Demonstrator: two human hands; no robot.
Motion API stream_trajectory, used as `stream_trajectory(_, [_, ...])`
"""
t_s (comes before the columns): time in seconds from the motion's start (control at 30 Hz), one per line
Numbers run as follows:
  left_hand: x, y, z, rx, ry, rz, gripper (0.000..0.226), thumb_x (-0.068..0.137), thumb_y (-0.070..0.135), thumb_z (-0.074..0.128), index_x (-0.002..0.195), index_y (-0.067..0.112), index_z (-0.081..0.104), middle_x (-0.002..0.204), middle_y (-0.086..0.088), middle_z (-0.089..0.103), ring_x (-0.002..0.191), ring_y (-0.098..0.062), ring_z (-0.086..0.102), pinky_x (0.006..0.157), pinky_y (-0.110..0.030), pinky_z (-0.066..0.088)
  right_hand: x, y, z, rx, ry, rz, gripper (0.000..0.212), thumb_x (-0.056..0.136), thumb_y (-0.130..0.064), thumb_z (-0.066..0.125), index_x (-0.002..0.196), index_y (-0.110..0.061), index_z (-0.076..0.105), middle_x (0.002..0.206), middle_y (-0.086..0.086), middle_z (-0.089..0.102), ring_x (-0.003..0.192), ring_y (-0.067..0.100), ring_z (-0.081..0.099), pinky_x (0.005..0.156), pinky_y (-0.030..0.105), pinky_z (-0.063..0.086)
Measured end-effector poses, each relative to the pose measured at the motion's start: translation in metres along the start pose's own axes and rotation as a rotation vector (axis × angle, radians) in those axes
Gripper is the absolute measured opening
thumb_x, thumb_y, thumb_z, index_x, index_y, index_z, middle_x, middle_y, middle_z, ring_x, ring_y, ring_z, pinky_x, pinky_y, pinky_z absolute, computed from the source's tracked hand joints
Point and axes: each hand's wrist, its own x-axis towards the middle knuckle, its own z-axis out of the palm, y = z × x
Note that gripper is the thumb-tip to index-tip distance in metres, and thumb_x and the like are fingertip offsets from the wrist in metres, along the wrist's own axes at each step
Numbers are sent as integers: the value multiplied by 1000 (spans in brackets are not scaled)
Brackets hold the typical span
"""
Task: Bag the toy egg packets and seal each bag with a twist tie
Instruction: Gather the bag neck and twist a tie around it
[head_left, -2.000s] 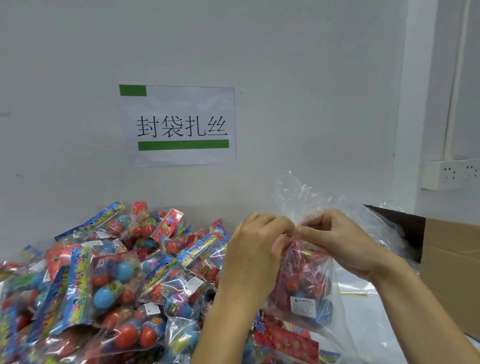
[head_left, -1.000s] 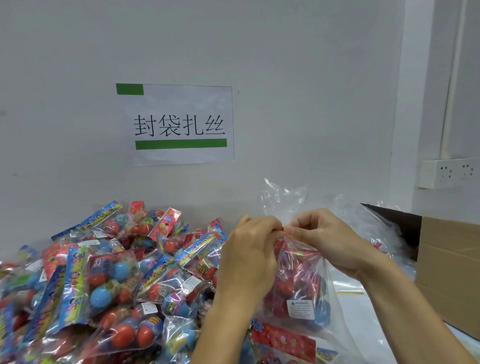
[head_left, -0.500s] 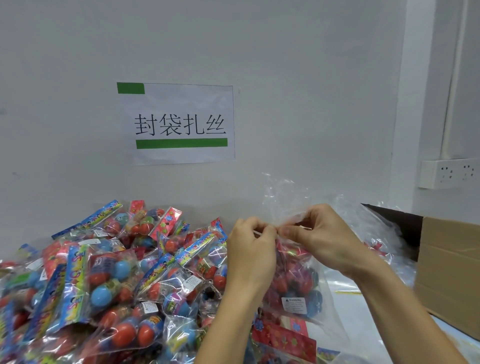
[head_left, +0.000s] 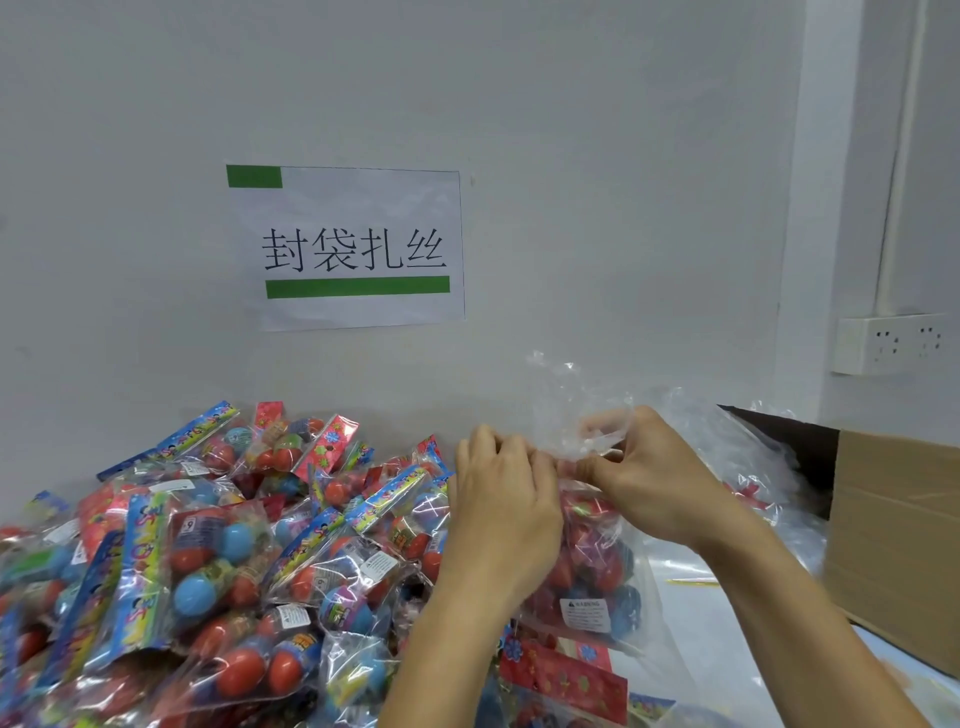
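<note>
Both hands raised slightly since earlier, left hand (head_left: 506, 499) and right hand (head_left: 652, 475) pinching gathered neck of clear bag (head_left: 592, 561), pile of toy egg packets (head_left: 218, 561) left of bag, cardboard box (head_left: 898, 540) right of it

Wall sign (head_left: 353, 249): you face a white sheet with black Chinese characters and two green bars, fixed to the grey wall (head_left: 597, 156).
Socket strip (head_left: 891, 343): white, mounted on the wall to your right.
Cardboard box (head_left: 898, 535): brown, open-topped, at your right on the worktop (head_left: 909, 680).
</note>
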Motion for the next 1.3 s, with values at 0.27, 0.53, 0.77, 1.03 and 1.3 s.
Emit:
stream_trajectory(0.27, [2, -8, -2, -662, 159, -136, 17, 91, 15, 70, 75, 20, 75, 75, 4, 74, 72, -7, 68, 66, -16, 51, 5, 9, -1, 120, 123, 99, 22, 88, 0, 71, 69, -11, 74, 71, 6, 74, 65, 12, 68, 60, 23, 52])
stream_trajectory(0.53, [1, -23, -12, -335, 148, 229, 22, 87, 3, 72, 92, 23, 81, 85, 14, 76, 79, 1, 68, 67, -12, 50, 5, 12, -2, 133, 59, 148, 18, 91, -2, 68, 75, -7, 75, 68, 3, 73, 62, 10, 66, 60, 19, 49])
stream_trajectory(0.77, [3, -24, -9, -104, 212, 360, 13, 87, 7, 74, 92, 16, 80, 85, 9, 75, 76, 14, 59, 66, -1, 40, 3, 13, 0, 147, 23, 156, 15, 92, -7, 67, 80, -1, 75, 79, 18, 73, 70, 22, 67, 70, 33, 52])
stream_trajectory(1.03, [2, -21, -6, -56, 216, 281, 12, 90, 10, 70, 83, 19, 73, 79, 18, 63, 81, 2, 58, 66, -5, 39, 4, 15, 3, 62, 31, 105, 18, 90, -8, 71, 74, -13, 76, 73, 5, 75, 67, 12, 68, 64, 22, 52])
stream_trajectory(1.3, [0, -13, 0, -200, 109, -18, 20, 94, 13, 63, 75, 17, 63, 78, 6, 61, 76, -7, 56, 64, -9, 41, 3, 14, 6, 33, 10, 24, 32, 88, -7, 73, 67, -30, 77, 74, -3, 75, 73, 9, 70, 68, 18, 51])
